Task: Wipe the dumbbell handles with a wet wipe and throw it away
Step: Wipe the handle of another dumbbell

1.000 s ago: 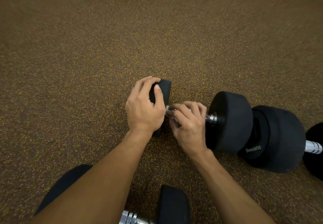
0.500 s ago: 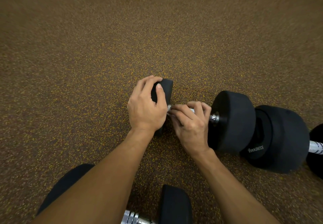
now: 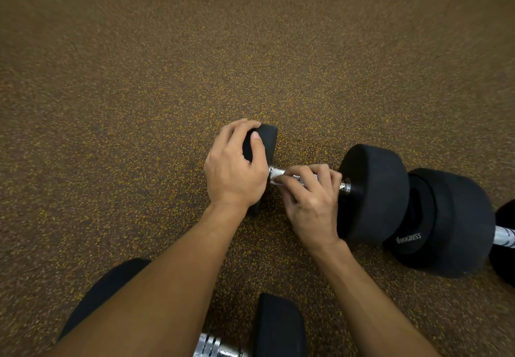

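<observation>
Both hands (image 3: 278,184) on one dumbbell (image 3: 373,192).

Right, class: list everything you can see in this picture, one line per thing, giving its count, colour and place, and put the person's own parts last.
Floor: one, brown with yellow flecks, all around.
Dumbbell being wiped: one, black heads, chrome handle, centre.
Second dumbbell: one, black with white lettering, right, touching the first.
Third dumbbell: one, black head, chrome handle, bottom edge, partly cut off.
Wipe: one, whitish, on the handle under the right fingers, mostly hidden.
Left hand: gripping the left head.
Right hand: wrapped on the handle.
</observation>
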{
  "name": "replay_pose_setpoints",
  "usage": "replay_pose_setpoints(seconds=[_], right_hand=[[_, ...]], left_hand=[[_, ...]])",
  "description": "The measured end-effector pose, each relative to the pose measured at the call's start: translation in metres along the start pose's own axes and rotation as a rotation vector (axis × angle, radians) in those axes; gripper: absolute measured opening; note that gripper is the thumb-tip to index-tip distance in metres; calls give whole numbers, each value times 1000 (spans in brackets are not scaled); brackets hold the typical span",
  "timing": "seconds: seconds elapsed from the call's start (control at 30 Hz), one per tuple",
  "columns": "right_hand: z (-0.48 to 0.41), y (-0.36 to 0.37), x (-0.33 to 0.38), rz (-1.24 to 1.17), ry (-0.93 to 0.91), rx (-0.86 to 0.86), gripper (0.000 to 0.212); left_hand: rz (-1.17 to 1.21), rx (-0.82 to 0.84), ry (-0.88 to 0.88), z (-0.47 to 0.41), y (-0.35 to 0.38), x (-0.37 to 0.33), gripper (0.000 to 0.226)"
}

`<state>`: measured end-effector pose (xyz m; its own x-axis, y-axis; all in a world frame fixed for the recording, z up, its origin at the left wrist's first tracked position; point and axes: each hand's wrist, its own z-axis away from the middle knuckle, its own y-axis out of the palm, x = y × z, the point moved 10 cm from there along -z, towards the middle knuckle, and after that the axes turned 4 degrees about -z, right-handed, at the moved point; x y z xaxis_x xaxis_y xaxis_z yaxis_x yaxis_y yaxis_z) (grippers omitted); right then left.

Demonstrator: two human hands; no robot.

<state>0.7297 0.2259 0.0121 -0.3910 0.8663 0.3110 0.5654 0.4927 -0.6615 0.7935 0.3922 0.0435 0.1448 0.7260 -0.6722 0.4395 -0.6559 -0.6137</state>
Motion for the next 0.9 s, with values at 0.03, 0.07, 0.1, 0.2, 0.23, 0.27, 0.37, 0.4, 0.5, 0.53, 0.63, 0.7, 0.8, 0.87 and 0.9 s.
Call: replay_pose_setpoints(seconds=[0.03, 0.07, 0.1, 0.2, 0.23, 0.27, 0.37, 0.4, 0.5, 0.53, 0.63, 0.7, 0.8, 0.87, 0.9], right_hand=[[2, -2, -3, 2, 10, -6, 8], [4, -6, -7, 3, 26, -18, 9], [6, -9, -9, 1, 39, -27, 9], [3, -5, -5, -4, 31, -16, 7], [0, -1, -1, -6, 15, 0, 7], [-1, 2, 2, -6, -1, 14, 7], [3, -1, -3, -6, -2, 18, 7], [6, -4, -6, -14, 9, 10, 8], [6, -4, -11, -17, 57, 6, 10], [2, -1, -10, -17, 63, 11, 13], [-1, 5, -4, -22, 43, 27, 17], [1, 1, -6, 2, 23, 24, 16], [0, -5, -11, 29, 38, -3, 14], [-3, 0, -6, 35, 24, 1, 14], [-4, 4, -1, 37, 3, 7, 14]], left_hand=[[0, 1, 1, 0, 0, 0, 30], [-3, 3, 3, 1, 0, -1, 31], [-5, 3, 4, 1, 0, 0, 31], [-8, 0, 4, 0, 0, 0, 31], [-6, 2, 1, -1, 1, 1, 31], [-5, 5, -2, 0, 1, 1, 31], [2, 6, 5, 0, 1, -1, 32], [-1, 5, 5, 0, 0, 0, 32], [-10, 10, 1, 0, 1, 0, 33], [-8, 10, -3, -1, 1, 0, 33], [2, 5, -3, -1, 1, 1, 32], [2, 6, 5, -1, 1, 0, 32], [-9, 16, 3, 0, 2, 0, 32], [-4, 9, -1, -1, 1, 1, 31], [0, 6, 1, -1, 1, 1, 31]])
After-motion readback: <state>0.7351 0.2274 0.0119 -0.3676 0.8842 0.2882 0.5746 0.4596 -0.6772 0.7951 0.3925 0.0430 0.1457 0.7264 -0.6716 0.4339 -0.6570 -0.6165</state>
